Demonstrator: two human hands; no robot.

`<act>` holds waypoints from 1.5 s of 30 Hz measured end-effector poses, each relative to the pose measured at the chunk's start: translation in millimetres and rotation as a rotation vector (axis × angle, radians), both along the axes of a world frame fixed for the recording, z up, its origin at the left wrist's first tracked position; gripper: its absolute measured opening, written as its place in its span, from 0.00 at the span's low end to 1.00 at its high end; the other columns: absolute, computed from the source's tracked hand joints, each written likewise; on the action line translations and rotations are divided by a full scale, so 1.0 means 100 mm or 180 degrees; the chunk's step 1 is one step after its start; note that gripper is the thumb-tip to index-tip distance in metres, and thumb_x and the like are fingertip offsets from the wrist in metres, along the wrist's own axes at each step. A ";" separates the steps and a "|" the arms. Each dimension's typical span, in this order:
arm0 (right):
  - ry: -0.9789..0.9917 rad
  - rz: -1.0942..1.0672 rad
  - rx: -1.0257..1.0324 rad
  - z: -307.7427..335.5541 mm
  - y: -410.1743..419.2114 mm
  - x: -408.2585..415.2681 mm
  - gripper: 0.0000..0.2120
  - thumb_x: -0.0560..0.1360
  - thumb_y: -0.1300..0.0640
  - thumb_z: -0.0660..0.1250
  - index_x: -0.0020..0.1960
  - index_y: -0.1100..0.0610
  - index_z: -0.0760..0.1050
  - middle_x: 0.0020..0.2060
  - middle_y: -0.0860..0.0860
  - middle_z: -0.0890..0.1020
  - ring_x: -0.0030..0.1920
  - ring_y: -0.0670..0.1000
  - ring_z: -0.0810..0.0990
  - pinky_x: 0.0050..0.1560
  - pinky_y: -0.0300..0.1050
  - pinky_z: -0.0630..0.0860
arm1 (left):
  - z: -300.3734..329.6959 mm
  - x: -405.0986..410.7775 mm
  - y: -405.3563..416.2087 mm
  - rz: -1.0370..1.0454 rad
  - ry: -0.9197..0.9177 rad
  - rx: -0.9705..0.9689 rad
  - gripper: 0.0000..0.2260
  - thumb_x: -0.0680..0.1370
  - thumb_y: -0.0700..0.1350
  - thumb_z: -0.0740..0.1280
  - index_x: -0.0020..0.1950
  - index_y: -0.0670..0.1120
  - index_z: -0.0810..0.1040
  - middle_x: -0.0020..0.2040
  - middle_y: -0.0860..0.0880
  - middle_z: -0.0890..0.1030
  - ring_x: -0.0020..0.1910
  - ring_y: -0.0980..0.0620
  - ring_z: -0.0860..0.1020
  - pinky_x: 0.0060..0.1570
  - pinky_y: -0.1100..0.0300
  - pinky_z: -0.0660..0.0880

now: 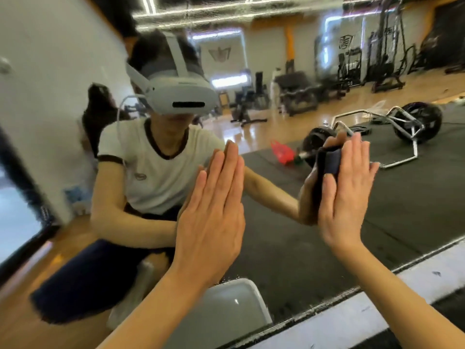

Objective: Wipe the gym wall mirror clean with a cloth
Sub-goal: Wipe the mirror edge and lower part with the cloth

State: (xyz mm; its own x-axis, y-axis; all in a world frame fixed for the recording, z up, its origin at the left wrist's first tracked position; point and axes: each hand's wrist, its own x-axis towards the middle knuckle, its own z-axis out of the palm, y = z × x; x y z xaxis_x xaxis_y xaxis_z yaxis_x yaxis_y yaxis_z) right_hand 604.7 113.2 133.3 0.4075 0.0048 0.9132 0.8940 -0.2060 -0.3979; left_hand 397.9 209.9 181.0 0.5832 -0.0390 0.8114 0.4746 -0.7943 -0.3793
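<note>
Mirror glass [377, 210] filled the wall ahead, and the right hand [348, 195] pressed a dark folded cloth [329, 163] flat against it with straight fingers — probably to spread pressure for a wipe. The left hand [214, 212] lay open, fingers straight and together, on the glass beside it — a likely brace. A grey chair [226, 306] stood just below, and the white ledge [415, 280] ran under the mirror's edge, perhaps crowding low strokes.

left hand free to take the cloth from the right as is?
Probably yes. The left hand lies flat and bare on the mirror, holding nothing. The dark cloth sits under the right hand beside it, with only open glass between them.
</note>
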 end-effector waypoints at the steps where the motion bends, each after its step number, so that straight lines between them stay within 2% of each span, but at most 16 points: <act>1: 0.0357 -0.0012 0.0255 0.04 0.02 -0.04 0.27 0.85 0.52 0.47 0.81 0.62 0.50 0.80 0.59 0.54 0.80 0.48 0.45 0.80 0.54 0.41 | -0.01 0.01 0.01 0.0035 -0.0009 0.0023 0.28 0.83 0.43 0.55 0.82 0.36 0.51 0.83 0.40 0.49 0.82 0.44 0.48 0.80 0.49 0.47; 3: 0.0539 0.0071 0.0376 0.13 0.16 -0.33 0.27 0.85 0.54 0.48 0.81 0.62 0.48 0.81 0.59 0.53 0.80 0.50 0.44 0.79 0.56 0.40 | -0.03 0.02 0.01 0.0062 -0.0033 0.0046 0.27 0.84 0.44 0.52 0.82 0.36 0.51 0.83 0.40 0.48 0.82 0.44 0.47 0.80 0.49 0.45; 6: -0.0492 0.0290 -0.0241 0.13 0.37 -0.81 0.25 0.85 0.54 0.49 0.80 0.60 0.49 0.79 0.56 0.54 0.80 0.48 0.41 0.80 0.51 0.38 | -0.03 0.04 0.01 0.0051 -0.0091 0.0107 0.27 0.85 0.44 0.51 0.82 0.36 0.50 0.82 0.40 0.47 0.82 0.44 0.47 0.80 0.50 0.45; 9: -0.1193 0.0298 -0.0579 0.20 0.30 -0.66 0.24 0.86 0.51 0.46 0.79 0.59 0.53 0.78 0.53 0.56 0.81 0.47 0.43 0.80 0.50 0.40 | -0.03 0.04 0.02 0.0028 -0.0104 0.0143 0.28 0.84 0.44 0.53 0.82 0.36 0.50 0.82 0.40 0.46 0.82 0.43 0.47 0.80 0.50 0.44; 10: -0.1127 0.0270 -0.0458 0.25 0.25 -0.52 0.24 0.86 0.51 0.47 0.79 0.59 0.54 0.79 0.53 0.57 0.81 0.48 0.45 0.80 0.50 0.40 | -0.03 0.04 0.02 0.0026 -0.0106 0.0141 0.28 0.84 0.44 0.53 0.82 0.36 0.51 0.82 0.40 0.47 0.82 0.43 0.48 0.80 0.50 0.45; 13: -0.0235 0.0205 0.0308 0.40 0.16 -0.21 0.25 0.85 0.53 0.50 0.80 0.60 0.53 0.79 0.59 0.57 0.80 0.55 0.50 0.79 0.47 0.39 | -0.05 0.05 0.03 0.0085 -0.0126 0.0192 0.29 0.84 0.45 0.54 0.81 0.35 0.51 0.82 0.39 0.49 0.82 0.42 0.48 0.80 0.48 0.46; 15: 0.0055 0.0142 0.0505 0.44 0.19 -0.17 0.26 0.85 0.54 0.49 0.80 0.61 0.53 0.80 0.60 0.57 0.80 0.58 0.51 0.78 0.45 0.38 | -0.05 0.04 0.03 0.0142 -0.0143 0.0270 0.29 0.84 0.46 0.54 0.81 0.35 0.50 0.82 0.38 0.50 0.82 0.42 0.48 0.80 0.48 0.45; 20: -0.0016 -0.0095 0.0496 0.41 0.23 -0.17 0.26 0.85 0.56 0.50 0.80 0.66 0.54 0.79 0.61 0.58 0.80 0.58 0.52 0.79 0.48 0.41 | -0.04 0.02 0.02 0.0133 -0.0144 0.0394 0.30 0.85 0.47 0.51 0.81 0.35 0.45 0.82 0.37 0.46 0.82 0.41 0.46 0.80 0.49 0.41; 24: 0.0085 -0.0184 0.0454 0.42 0.21 -0.21 0.25 0.86 0.57 0.50 0.81 0.62 0.52 0.80 0.57 0.56 0.81 0.56 0.50 0.79 0.54 0.42 | -0.03 0.02 0.03 0.0023 -0.0237 0.0407 0.31 0.85 0.49 0.53 0.81 0.35 0.46 0.82 0.38 0.45 0.81 0.43 0.44 0.80 0.49 0.42; 28: 0.0427 -0.0201 0.0566 0.45 0.24 -0.33 0.25 0.86 0.56 0.50 0.81 0.58 0.51 0.81 0.59 0.52 0.81 0.57 0.47 0.79 0.60 0.42 | -0.03 0.00 0.03 0.0206 -0.0196 0.0549 0.33 0.85 0.51 0.49 0.80 0.34 0.39 0.80 0.37 0.38 0.80 0.41 0.38 0.78 0.48 0.36; 31: 0.0606 -0.0152 0.0621 0.46 0.25 -0.38 0.26 0.86 0.55 0.50 0.81 0.61 0.50 0.81 0.59 0.52 0.81 0.55 0.46 0.80 0.58 0.42 | -0.01 -0.02 0.02 0.0216 -0.0190 0.0471 0.33 0.84 0.51 0.48 0.80 0.34 0.38 0.80 0.37 0.37 0.79 0.41 0.36 0.78 0.48 0.35; 33: 0.0609 -0.0015 0.0581 0.44 0.20 -0.35 0.27 0.86 0.54 0.51 0.81 0.62 0.49 0.81 0.57 0.51 0.81 0.52 0.46 0.80 0.55 0.43 | -0.02 -0.01 0.02 0.0150 -0.0187 0.0396 0.32 0.85 0.51 0.49 0.81 0.34 0.40 0.81 0.37 0.39 0.81 0.42 0.39 0.79 0.49 0.37; 36: 0.0301 0.0118 0.0412 0.38 0.11 -0.25 0.28 0.85 0.52 0.52 0.81 0.61 0.50 0.81 0.57 0.52 0.81 0.51 0.47 0.80 0.55 0.46 | -0.04 0.01 0.04 0.0044 -0.0186 0.0346 0.30 0.85 0.48 0.50 0.81 0.35 0.43 0.82 0.37 0.43 0.82 0.42 0.45 0.80 0.49 0.40; 41: -0.0055 0.0164 0.0252 0.38 0.19 -0.33 0.27 0.85 0.51 0.49 0.81 0.59 0.48 0.81 0.55 0.52 0.81 0.55 0.47 0.80 0.55 0.42 | -0.04 0.08 0.02 -0.0050 -0.0260 0.0104 0.29 0.83 0.47 0.53 0.81 0.36 0.52 0.83 0.39 0.51 0.82 0.43 0.51 0.80 0.50 0.45; 45: -0.1626 0.0358 -0.0640 0.43 0.30 -0.51 0.23 0.86 0.49 0.47 0.78 0.58 0.56 0.79 0.55 0.58 0.81 0.52 0.47 0.80 0.54 0.43 | -0.09 0.26 -0.15 -0.0227 -0.0751 -0.0382 0.29 0.83 0.43 0.52 0.82 0.37 0.48 0.83 0.41 0.47 0.82 0.43 0.49 0.80 0.50 0.42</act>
State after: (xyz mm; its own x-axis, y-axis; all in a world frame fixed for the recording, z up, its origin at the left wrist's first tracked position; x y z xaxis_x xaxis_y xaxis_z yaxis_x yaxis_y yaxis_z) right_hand 553.9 142.7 175.9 -0.0997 0.2171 0.9711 0.9837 -0.1253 0.1290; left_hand 423.9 194.8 172.1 0.3767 0.0314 0.9258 0.4799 -0.8615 -0.1661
